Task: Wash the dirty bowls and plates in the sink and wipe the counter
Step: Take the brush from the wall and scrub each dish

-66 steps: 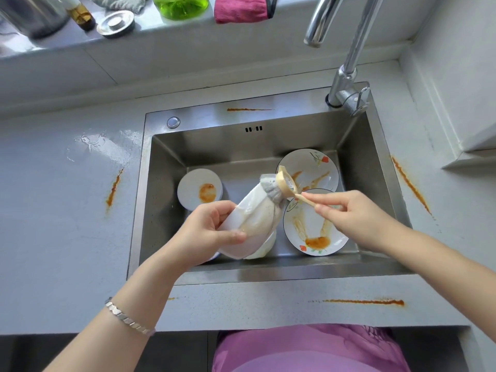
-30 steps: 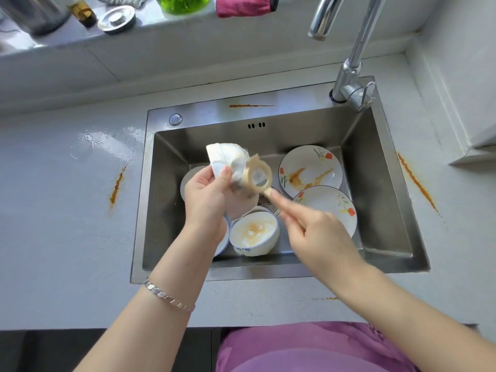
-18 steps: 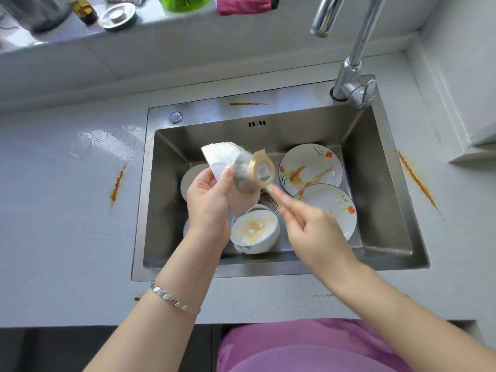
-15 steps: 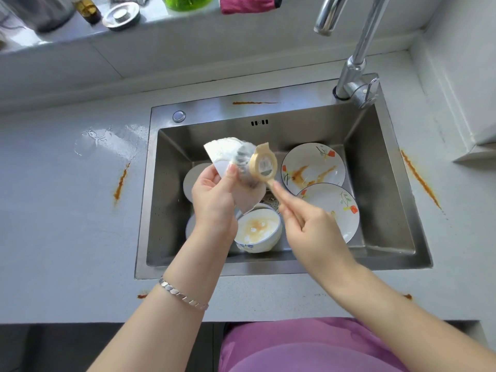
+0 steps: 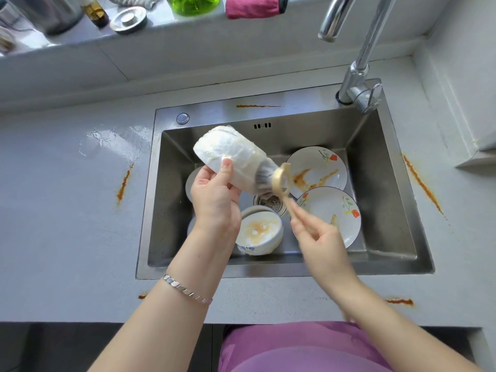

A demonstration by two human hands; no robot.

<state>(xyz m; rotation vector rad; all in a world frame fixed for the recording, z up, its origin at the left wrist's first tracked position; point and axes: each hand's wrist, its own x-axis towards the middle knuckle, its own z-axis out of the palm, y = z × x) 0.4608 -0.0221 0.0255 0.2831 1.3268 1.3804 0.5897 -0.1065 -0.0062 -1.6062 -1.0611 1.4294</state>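
Note:
My left hand (image 5: 214, 200) grips a white bowl (image 5: 228, 154) tilted on its side above the steel sink (image 5: 381, 162). My right hand (image 5: 319, 237), blurred, holds the wooden handle of a dish brush (image 5: 280, 181) whose bristles press into the bowl's mouth. Below in the sink sit a sauce-stained bowl (image 5: 259, 232), two flowered plates, one with orange streaks (image 5: 316, 170) and one nearer (image 5: 332, 210), and a small dish (image 5: 191, 181) mostly hidden behind my left hand.
The faucet (image 5: 357, 57) rises at the sink's back right. Orange sauce streaks mark the counter on the left (image 5: 124, 183), on the right (image 5: 421, 183) and along the front edge (image 5: 400, 301). On the sill stand a pink cloth (image 5: 252, 6), green container (image 5: 192, 4), metal lid (image 5: 128, 19).
The bowl has been lifted from low over the sink and turned, its mouth now facing right; the brush has swung round with it. The view shifted slightly.

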